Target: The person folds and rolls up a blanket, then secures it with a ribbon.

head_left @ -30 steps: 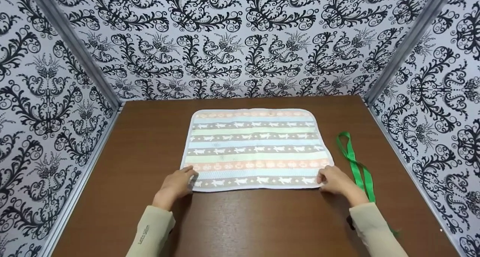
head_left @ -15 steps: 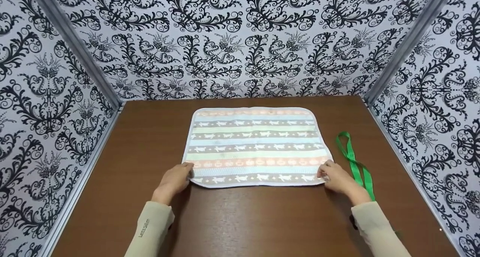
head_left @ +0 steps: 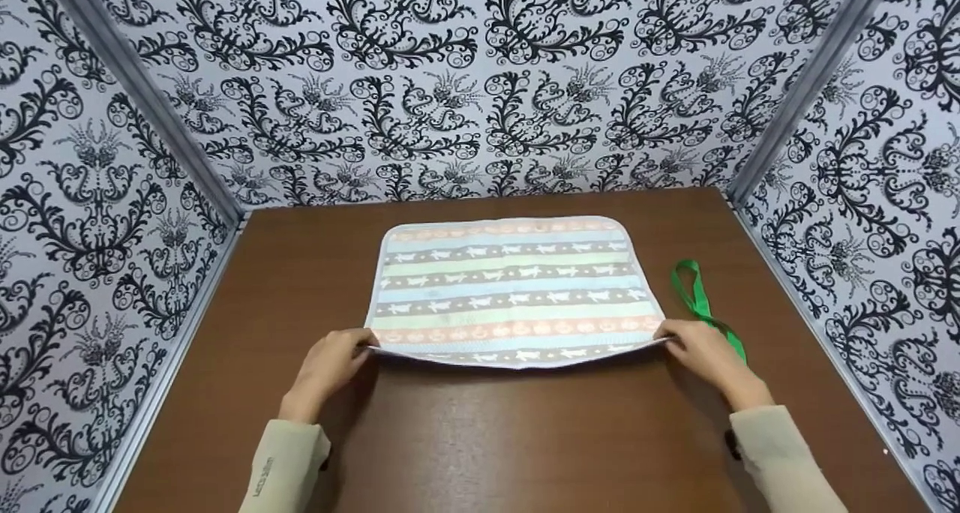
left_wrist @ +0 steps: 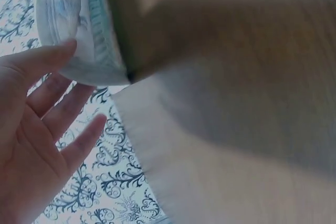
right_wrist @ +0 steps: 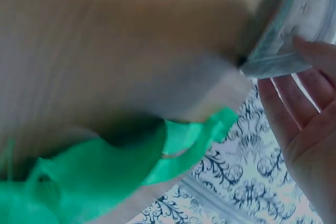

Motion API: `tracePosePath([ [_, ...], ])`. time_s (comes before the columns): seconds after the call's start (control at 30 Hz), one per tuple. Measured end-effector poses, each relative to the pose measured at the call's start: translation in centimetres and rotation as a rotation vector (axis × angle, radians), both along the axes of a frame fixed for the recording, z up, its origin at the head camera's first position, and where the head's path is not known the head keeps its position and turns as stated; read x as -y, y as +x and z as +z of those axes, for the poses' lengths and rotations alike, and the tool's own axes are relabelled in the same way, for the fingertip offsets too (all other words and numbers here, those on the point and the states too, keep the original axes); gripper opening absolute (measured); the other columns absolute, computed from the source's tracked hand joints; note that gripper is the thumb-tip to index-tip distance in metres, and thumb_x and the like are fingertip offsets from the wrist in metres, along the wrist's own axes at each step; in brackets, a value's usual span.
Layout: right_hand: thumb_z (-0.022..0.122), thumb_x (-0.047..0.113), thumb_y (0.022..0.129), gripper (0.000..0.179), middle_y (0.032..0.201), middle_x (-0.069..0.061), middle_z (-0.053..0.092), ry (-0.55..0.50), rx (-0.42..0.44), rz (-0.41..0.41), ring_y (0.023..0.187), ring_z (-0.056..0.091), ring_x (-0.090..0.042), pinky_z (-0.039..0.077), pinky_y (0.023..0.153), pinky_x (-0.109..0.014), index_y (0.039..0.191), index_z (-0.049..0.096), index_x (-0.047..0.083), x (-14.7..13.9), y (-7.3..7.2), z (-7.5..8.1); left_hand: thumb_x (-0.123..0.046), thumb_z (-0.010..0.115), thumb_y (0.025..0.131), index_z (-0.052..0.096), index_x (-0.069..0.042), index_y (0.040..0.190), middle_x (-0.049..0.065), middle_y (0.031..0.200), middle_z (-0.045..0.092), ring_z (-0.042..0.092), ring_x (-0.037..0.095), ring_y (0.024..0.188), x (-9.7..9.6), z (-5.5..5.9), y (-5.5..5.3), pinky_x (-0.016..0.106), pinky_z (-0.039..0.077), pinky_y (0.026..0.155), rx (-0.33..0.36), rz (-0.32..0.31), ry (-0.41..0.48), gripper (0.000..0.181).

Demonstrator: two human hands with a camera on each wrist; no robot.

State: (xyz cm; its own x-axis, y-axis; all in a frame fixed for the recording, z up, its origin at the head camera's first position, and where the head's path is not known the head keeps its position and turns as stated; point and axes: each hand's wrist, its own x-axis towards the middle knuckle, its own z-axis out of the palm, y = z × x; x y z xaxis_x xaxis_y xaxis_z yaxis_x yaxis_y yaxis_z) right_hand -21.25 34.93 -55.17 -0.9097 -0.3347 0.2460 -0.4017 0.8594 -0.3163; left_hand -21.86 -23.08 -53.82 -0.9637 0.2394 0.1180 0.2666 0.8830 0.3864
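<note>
A pastel striped cloth [head_left: 510,288] with white animal figures and a pale border lies spread on the brown table. My left hand [head_left: 334,359] pinches its near left corner, thumb on top and fingers beneath, as the left wrist view shows at the cloth's edge [left_wrist: 86,72]. At the near right corner my right hand [head_left: 701,352] pinches it the same way; the right wrist view has the thumb over the cloth [right_wrist: 278,59]. Between the hands the near edge is raised at both corners and sags in the middle. The far part lies flat.
A green ribbon [head_left: 697,295] lies looped on the table to the right of the cloth, partly behind the right hand. Patterned walls [head_left: 480,85] enclose the brown table [head_left: 480,438] at the back and both sides.
Both hands have moved slightly apart and lifted the near corners of the cloth, so its front edge now curves. The right forearm covers more of the ribbon.
</note>
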Motion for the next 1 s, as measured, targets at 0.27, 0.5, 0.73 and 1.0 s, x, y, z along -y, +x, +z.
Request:
tracePosePath([
  [0.27, 0.074, 0.004, 0.086, 0.014, 0.087, 0.000, 0.075, -0.149, -0.020, -0.018, 0.083, 0.070, -0.012, 0.058, 0.074, -0.036, 0.090, 0.072, 0.018, -0.9, 0.7, 2.7, -0.011, 0.068, 0.094, 0.074, -0.017, 0.096, 0.003, 0.099, 0.076, 0.072, 0.026, 0.094, 1.4, 1.9, 0.7, 0.048, 0.057, 0.084, -0.027, 0.008, 0.160, 0.009],
  [0.5, 0.075, 0.003, 0.086, 0.009, 0.081, -0.007, 0.074, -0.274, -0.082, 0.012, 0.081, 0.061, 0.008, 0.047, 0.073, -0.006, 0.088, 0.073, 0.011, -1.4, 1.2, 4.7, -0.007, 0.072, 0.090, 0.075, -0.013, 0.099, 0.005, 0.100, 0.076, 0.071, 0.025, 0.096, 2.2, 3.6, 1.1, 0.049, 0.056, 0.088, -0.134, 0.028, 0.252, 0.011],
  [0.73, 0.072, -0.002, 0.086, 0.012, 0.083, 0.004, 0.072, -0.373, 0.079, 0.089, 0.078, 0.061, 0.009, 0.047, 0.070, -0.006, 0.091, 0.072, 0.009, -2.6, 2.6, 7.2, -0.006, 0.074, 0.088, 0.076, -0.014, 0.093, 0.000, 0.089, 0.075, 0.068, 0.006, 0.084, 2.8, 5.5, 1.8, 0.028, 0.058, 0.079, -0.252, -0.071, 0.381, 0.009],
  [1.0, 0.070, 0.000, 0.088, 0.008, 0.083, 0.009, 0.070, -0.413, 0.202, 0.129, 0.076, 0.062, 0.004, 0.048, 0.069, -0.011, 0.094, 0.070, 0.005, -3.2, 2.2, 8.9, -0.005, 0.072, 0.089, 0.074, -0.012, 0.092, -0.001, 0.083, 0.074, 0.065, 0.002, 0.076, 2.9, 6.3, 1.1, 0.017, 0.055, 0.074, -0.197, -0.105, 0.478, 0.008],
])
